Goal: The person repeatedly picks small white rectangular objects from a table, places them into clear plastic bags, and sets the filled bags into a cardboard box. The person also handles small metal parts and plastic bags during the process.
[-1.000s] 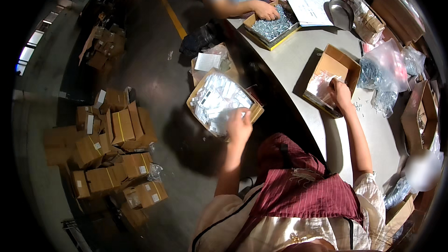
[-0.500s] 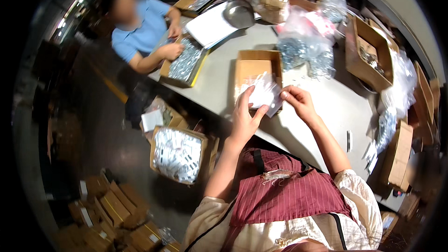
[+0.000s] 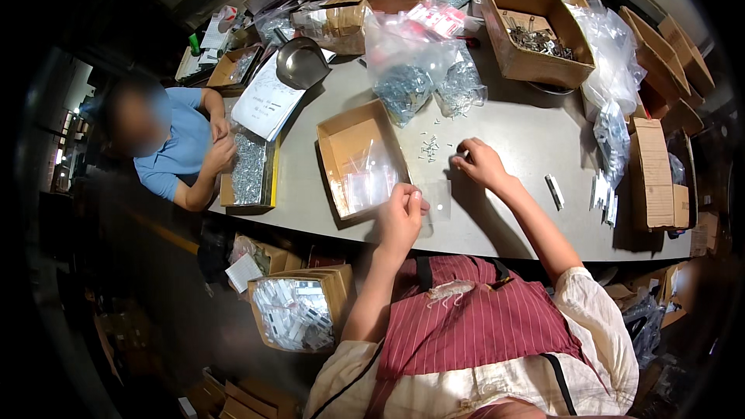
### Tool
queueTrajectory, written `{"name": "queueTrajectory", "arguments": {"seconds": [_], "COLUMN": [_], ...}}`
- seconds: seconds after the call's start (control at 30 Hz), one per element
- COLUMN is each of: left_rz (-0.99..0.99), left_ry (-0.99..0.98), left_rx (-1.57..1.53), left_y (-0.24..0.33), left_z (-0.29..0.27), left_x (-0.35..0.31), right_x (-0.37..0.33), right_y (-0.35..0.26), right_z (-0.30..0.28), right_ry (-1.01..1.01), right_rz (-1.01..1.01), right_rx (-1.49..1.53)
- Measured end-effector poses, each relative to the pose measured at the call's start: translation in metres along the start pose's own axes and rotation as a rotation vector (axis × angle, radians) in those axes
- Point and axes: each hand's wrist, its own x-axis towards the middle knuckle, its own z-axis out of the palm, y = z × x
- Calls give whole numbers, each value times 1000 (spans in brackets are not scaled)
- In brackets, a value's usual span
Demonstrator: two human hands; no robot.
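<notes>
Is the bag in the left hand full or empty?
Empty, it appears: the clear plastic bag looks flat beside the left hand's fingers, tabletop showing through.

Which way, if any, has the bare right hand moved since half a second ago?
Yes: the right hand shifted right, away from the open brown cardboard box, now beside small silvery metal pieces.

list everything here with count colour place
table: one, grey, centre
open carton: one, brown, on table
inner bags: several, clear, open carton
held bag: one, clear, left hand
small parts: many, silver, near right hand
bulging bags: several, clear, far side
scoop: one, grey, on papers
hardware box: one, brown, upper right
parts carton: one, brown, lower left
other cartons: several, brown, around edges
co-worker: one, blue shirt, left
apron: one, maroon, bottom
left hand: one, bare, centre
right hand: one, bare, over table
</notes>
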Motion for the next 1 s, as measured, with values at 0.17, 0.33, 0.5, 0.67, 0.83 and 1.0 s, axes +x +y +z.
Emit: {"name": "queueTrajectory", "arguments": {"seconds": [0.17, 0.33, 0.5, 0.67, 0.83, 1.0], "left_rz": [51, 40, 168, 252, 168, 142], "left_ry": [21, 30, 12, -57, -86, -163], "left_rx": [103, 95, 199, 231, 296, 194], "left_y": [-1, -9, -10, -13, 8, 21], "left_z": [9, 14, 13, 23, 38, 44], "left_x": [-16, -29, -29, -25, -18, -5], "right_x": [31, 31, 2, -33, -58, -80], "right_y": [7, 6, 28, 55, 77, 84], "right_z": [39, 53, 34, -4, -25, -36], "right_ry": [107, 45, 200, 206, 258, 347], "right_rz": [-302, -411, -434, -364, -45, 115], "right_rx": [-213, -203, -298, -244, 60, 79]}}
